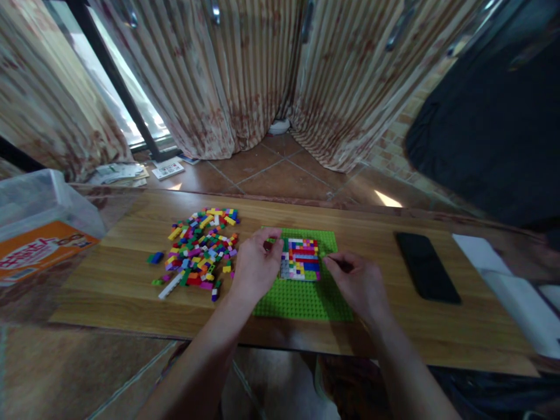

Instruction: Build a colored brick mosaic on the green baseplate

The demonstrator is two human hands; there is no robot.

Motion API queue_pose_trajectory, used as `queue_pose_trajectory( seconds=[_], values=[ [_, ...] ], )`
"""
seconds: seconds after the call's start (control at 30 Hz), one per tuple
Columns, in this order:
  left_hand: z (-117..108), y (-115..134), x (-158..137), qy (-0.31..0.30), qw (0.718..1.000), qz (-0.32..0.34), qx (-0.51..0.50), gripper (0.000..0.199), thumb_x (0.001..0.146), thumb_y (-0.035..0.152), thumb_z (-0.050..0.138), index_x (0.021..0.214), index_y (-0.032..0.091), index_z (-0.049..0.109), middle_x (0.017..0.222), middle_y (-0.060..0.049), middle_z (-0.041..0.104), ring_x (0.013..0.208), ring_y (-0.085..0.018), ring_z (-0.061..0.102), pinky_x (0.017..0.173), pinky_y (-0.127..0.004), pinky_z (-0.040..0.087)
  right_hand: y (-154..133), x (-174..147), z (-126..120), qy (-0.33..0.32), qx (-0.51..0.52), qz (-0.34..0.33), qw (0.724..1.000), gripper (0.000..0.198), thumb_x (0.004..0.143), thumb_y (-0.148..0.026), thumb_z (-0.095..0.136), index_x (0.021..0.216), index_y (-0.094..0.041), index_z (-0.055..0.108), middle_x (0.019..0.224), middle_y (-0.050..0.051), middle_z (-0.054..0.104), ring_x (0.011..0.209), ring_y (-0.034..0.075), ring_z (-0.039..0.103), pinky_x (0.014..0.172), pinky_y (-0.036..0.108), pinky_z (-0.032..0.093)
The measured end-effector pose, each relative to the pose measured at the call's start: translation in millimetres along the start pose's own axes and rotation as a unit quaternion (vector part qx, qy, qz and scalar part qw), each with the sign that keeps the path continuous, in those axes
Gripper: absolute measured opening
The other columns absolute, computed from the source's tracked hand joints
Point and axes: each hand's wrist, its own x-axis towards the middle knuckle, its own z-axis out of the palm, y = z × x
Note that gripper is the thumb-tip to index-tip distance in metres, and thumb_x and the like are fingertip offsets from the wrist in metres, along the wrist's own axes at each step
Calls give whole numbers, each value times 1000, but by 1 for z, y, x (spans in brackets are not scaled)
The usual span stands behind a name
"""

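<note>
A green baseplate [301,303] lies on the wooden table, with a patch of multicoloured toy bricks [301,259] built on its middle. My left hand [257,265] is over the plate's left side, its thumb and fingers curled together beside the patch's left edge. Something dark red shows in the gap between those fingers, too small to name. At the patch's right edge is my right hand [359,280], thumb and forefinger pinched close to the plate. Whatever that pinch holds, if anything, is hidden. Left of my left hand spreads a pile of loose toy bricks [201,248].
The wooden table [109,274] carries a black phone [426,267] and white papers [510,291] on the right. A clear plastic box [35,201] with an orange label stands at the left. Behind the table hang striped curtains [245,76]; dark fabric [490,116] is at upper right.
</note>
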Motion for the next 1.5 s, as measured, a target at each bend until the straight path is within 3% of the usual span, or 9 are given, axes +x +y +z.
queue_pose_trajectory(
  seconds=[0.4,0.63,0.9,1.5],
  values=[
    [-1,4,-1,-29,999,15,32,16,82,16,58,90,19,72,77,-2,71,62,-13,60,62,-24,47,-5,-2,16,7,-19,-22,1000,28,79,-47,65,73,-21,74,70,5,73,63,20,65,61,30,46],
    [-1,5,-2,-36,999,8,32,17,82,15,57,91,18,72,77,-1,71,63,-13,59,60,-24,46,-2,1,14,-19,9,10,1000,32,76,-51,69,79,-20,76,77,6,76,66,21,66,62,31,48],
    [0,2,-1,-30,999,12,35,18,82,16,58,92,19,72,75,-1,70,61,-13,58,60,-25,45,4,7,11,-36,16,12,999,50,87,-59,50,75,-17,76,64,4,71,59,19,63,57,28,44],
    [1,4,-1,-40,997,-1,64,19,83,15,59,96,18,73,83,-4,72,69,-16,64,69,-28,51,2,10,21,-13,30,47,998,43,81,-55,60,66,-17,72,56,1,64,53,16,55,52,27,38]
  ],
)
